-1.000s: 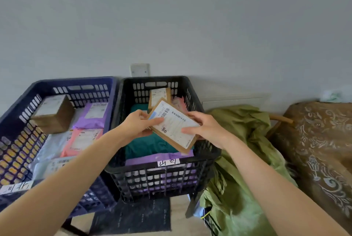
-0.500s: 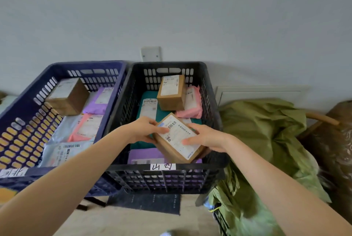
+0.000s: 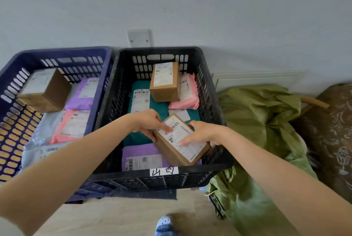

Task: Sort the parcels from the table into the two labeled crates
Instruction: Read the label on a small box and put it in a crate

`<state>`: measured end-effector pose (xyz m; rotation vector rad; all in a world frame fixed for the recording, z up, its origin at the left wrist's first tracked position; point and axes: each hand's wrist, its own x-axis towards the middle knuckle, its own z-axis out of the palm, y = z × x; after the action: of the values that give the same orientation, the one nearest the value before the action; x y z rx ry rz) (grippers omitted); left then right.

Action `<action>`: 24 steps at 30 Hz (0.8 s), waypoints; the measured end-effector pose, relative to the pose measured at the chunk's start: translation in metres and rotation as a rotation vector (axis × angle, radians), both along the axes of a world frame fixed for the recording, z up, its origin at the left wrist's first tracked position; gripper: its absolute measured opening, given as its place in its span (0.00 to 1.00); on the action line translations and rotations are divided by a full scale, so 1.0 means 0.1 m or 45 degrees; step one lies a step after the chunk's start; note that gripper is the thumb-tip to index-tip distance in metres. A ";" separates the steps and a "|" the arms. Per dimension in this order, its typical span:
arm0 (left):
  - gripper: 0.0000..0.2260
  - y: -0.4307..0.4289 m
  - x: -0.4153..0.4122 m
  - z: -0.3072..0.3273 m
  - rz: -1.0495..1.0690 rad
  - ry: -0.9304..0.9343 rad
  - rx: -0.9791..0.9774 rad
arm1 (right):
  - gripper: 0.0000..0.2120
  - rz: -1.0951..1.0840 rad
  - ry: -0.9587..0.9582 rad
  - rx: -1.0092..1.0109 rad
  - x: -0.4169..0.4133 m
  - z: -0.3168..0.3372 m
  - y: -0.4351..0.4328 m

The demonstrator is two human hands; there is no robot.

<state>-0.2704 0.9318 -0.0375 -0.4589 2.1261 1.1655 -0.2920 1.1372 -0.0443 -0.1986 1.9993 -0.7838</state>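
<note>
A brown cardboard box [image 3: 178, 151] with a white shipping label lies low inside the black crate [image 3: 213, 91], at its front right, over a purple mailer [image 3: 142, 156]. My left hand [image 3: 147, 123] holds its far left corner, fingers on the label. My right hand [image 3: 200, 134] grips its right side with the thumb round the edge. Deeper in the black crate lie another brown box [image 3: 164, 81], a pink mailer [image 3: 187, 93] and a teal mailer [image 3: 141, 98]. A handwritten tag [image 3: 164, 171] marks the crate's front rim.
The blue crate [image 3: 17, 121] to the left holds a brown box [image 3: 44, 90], purple, pink and grey mailers. A green sack [image 3: 257, 121] slumps right of the black crate, beside patterned brown fabric [image 3: 331, 131]. A slipper [image 3: 164, 225] shows on the wooden floor.
Both hands have lowered the labelled box from above the black crate's rim down into its front right part. The view has tilted downward.
</note>
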 end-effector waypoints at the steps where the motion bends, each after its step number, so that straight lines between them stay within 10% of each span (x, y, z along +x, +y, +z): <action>1: 0.24 -0.03 0.02 0.01 0.006 -0.035 0.003 | 0.25 0.003 -0.009 0.032 -0.01 0.01 -0.04; 8: 0.42 -0.27 0.11 0.04 -0.008 -0.239 0.260 | 0.44 0.094 0.162 0.089 -0.09 0.02 -0.27; 24: 0.28 -0.06 0.37 -0.21 -0.196 -0.462 0.473 | 0.40 0.663 0.193 0.422 -0.14 -0.09 -0.18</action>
<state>-0.2336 0.9256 -0.0582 -0.3018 1.5651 1.2464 -0.3063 1.1187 -0.0530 -0.5676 2.0523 -0.1067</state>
